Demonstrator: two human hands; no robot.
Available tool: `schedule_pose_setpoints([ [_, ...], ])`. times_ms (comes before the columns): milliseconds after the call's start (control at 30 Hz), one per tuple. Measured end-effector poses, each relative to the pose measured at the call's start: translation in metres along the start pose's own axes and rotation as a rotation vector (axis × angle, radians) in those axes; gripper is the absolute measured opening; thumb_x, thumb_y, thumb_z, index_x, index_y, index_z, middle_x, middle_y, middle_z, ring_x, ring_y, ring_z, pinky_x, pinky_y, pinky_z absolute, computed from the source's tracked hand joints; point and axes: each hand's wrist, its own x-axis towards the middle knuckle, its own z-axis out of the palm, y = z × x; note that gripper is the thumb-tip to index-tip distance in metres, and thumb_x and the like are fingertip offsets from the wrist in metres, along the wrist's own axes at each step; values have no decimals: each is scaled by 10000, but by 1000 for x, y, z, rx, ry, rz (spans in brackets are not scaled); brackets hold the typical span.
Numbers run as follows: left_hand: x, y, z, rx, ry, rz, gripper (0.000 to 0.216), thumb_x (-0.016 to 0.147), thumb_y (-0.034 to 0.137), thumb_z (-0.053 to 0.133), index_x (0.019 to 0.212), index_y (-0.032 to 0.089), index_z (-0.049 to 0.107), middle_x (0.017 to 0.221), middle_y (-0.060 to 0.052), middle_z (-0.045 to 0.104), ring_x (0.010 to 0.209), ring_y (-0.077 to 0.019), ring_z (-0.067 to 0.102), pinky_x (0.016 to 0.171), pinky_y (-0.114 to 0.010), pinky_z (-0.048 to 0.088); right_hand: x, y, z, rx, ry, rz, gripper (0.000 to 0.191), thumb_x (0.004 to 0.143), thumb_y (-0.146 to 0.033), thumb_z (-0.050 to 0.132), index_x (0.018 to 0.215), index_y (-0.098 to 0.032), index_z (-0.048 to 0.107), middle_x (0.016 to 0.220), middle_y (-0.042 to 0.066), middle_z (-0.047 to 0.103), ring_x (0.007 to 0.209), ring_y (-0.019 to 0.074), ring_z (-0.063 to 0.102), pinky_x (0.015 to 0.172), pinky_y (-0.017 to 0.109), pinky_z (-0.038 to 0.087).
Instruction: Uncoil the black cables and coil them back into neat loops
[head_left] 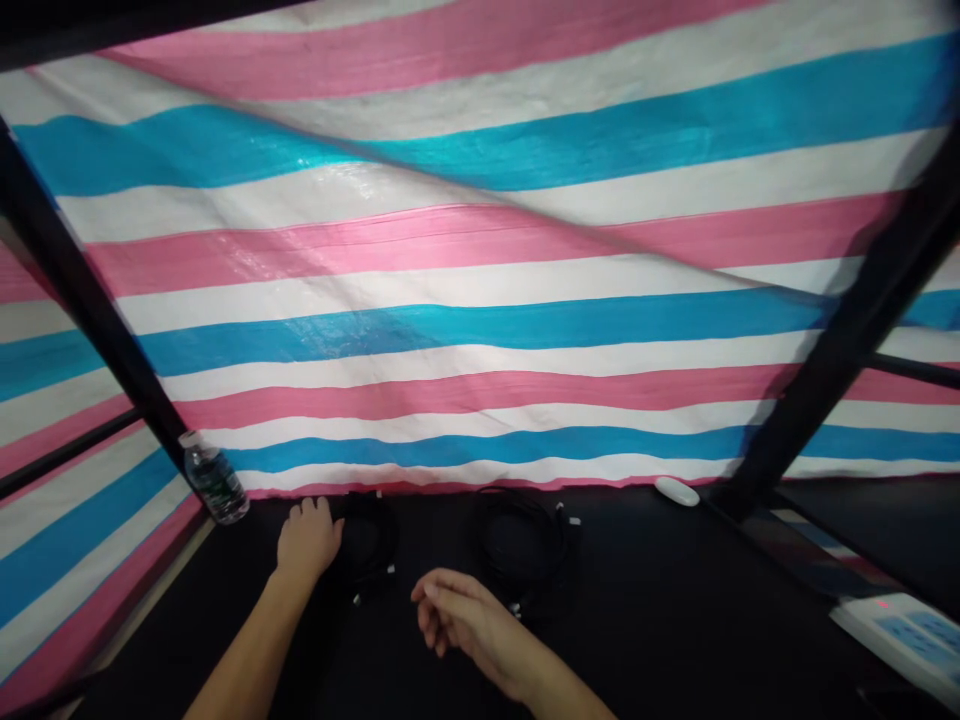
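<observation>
Two coils of black cable lie on the black tabletop, a left coil and a right coil, each with small light-coloured connector ends. My left hand is palm down at the left edge of the left coil. Its thumb is apart from the fingers and reaches to the cable; the fingertips are partly hidden. Between the coils and nearer to me, my right hand hovers over the table, loosely bent, with nothing in it. The right coil is just beyond its wrist.
A clear plastic bottle stands by the left frame post. A white mouse-like oval object lies at the back right. A white power strip is at the lower right. Striped sheeting closes off the back, between dark posts.
</observation>
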Motion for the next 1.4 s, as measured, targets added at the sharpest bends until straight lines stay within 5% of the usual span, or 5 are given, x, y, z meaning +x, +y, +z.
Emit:
schedule_pose_setpoints([
  [200,-42,12,5,-202,146,284,308,1019,296,412,1116,202,689,1108,-96,695,1067,-247,641,1013,-412,458,3,1,-3,-109,48,-89,410,845,-560,724,930,-162,676,723,11,621,637,139,571,594,262,397],
  [400,-60,16,18,-367,185,413,318,1032,372,419,1120,233,691,1086,-79,697,1096,-253,634,1055,-468,452,-1,-26,-47,-974,585,-560,296,952,-472,567,1015,-204,676,983,92,659,951,263,586,888,411,438],
  [567,-68,18,17,-544,-8,567,418,908,467,648,1268,255,637,1204,-99,634,1103,-279,619,995,-454,514,-10,-31,-85,-1446,619,-258,236,853,-383,684,1006,-205,709,1027,103,706,987,320,621,884,440,417],
  [1200,-68,19,20,-546,23,456,359,872,355,624,1209,236,660,1150,-90,627,1100,-285,599,981,-445,497,-28,-71,-126,-1016,1140,-466,598,983,-595,259,1155,-128,591,1061,192,694,1005,328,651,863,426,493],
  [1400,-69,20,20,-557,32,444,383,875,419,635,1212,240,666,1163,-93,624,1109,-291,589,982,-450,488,-39,-69,-120,-1044,849,-408,498,861,-640,556,1006,-182,683,841,59,703,794,252,661,715,335,511],
])
